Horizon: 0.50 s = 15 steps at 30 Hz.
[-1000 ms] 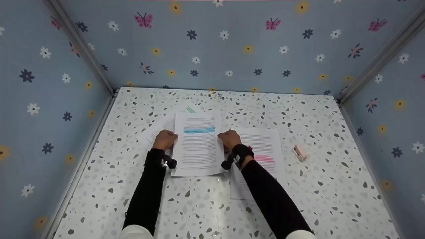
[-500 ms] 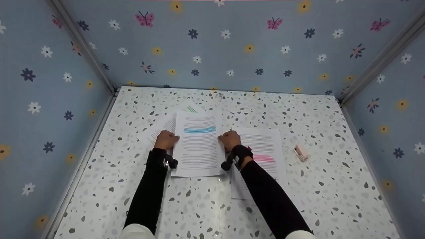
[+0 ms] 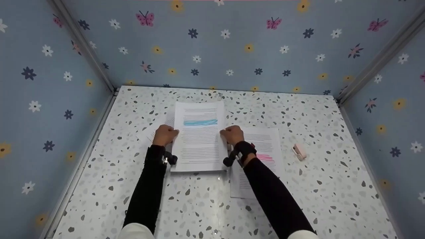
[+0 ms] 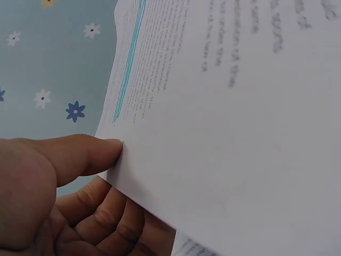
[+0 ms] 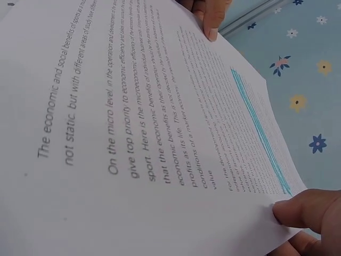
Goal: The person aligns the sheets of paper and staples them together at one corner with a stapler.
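Observation:
Between the two hands, a printed sheet of paper (image 3: 200, 142) with a blue highlighted band is held above the table. The left hand (image 3: 165, 135) pinches its left edge, thumb on top and fingers curled beneath, as the left wrist view shows on the sheet (image 4: 213, 138). At the opposite edge the right hand (image 3: 233, 134) pinches with its thumb on the printed face of the sheet (image 5: 160, 133). Whether more than one sheet is in the grip, I cannot tell. Partly covered by the left hand and the held sheet, another printed sheet (image 3: 169, 119) lies slanted on the table.
Under the right forearm lies a printed sheet (image 3: 255, 141) with pink highlighting. A small pink stapler-like object (image 3: 299, 152) sits to its right. The speckled white table (image 3: 192, 205) is bordered by blue flowered panels (image 3: 212, 43) at the back and sides.
Both hands have lifted the blue-marked sheet and shifted it slightly away from the body. Its top edge now hides the green marking of the sheet behind. The pink object has not moved.

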Motion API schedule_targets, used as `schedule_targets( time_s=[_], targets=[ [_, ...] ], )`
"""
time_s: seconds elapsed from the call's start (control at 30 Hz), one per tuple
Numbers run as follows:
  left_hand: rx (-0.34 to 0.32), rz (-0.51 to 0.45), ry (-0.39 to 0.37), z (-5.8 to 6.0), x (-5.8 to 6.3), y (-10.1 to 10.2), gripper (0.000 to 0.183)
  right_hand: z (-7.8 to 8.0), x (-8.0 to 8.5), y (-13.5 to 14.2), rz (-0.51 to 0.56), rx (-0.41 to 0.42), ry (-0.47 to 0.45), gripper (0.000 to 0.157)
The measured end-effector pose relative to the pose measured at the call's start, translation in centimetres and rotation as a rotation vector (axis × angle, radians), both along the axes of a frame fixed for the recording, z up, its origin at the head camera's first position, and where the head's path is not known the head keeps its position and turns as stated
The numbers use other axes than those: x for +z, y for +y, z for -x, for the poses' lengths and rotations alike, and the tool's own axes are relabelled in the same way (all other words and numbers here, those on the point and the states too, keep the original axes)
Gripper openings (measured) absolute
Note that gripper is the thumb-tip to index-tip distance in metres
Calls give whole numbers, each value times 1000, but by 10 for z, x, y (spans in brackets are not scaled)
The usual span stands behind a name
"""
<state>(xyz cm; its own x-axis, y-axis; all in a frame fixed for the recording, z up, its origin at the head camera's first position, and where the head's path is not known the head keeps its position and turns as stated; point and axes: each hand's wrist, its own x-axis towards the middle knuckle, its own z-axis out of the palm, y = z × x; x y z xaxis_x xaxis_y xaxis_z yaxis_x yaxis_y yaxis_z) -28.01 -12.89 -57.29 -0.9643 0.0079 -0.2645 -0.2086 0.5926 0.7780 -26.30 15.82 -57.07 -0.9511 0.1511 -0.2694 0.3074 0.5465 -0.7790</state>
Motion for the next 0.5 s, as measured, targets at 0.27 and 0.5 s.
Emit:
schedule_targets(
  time_s=[0.27,0.5],
  targets=[
    [-43,-102,24,7,20,29,42,-9,26,35,102,-40,55,44],
    [-94,-293,14,5,37,53,45,-16,44,64,120,-89,79,29]
  ],
)
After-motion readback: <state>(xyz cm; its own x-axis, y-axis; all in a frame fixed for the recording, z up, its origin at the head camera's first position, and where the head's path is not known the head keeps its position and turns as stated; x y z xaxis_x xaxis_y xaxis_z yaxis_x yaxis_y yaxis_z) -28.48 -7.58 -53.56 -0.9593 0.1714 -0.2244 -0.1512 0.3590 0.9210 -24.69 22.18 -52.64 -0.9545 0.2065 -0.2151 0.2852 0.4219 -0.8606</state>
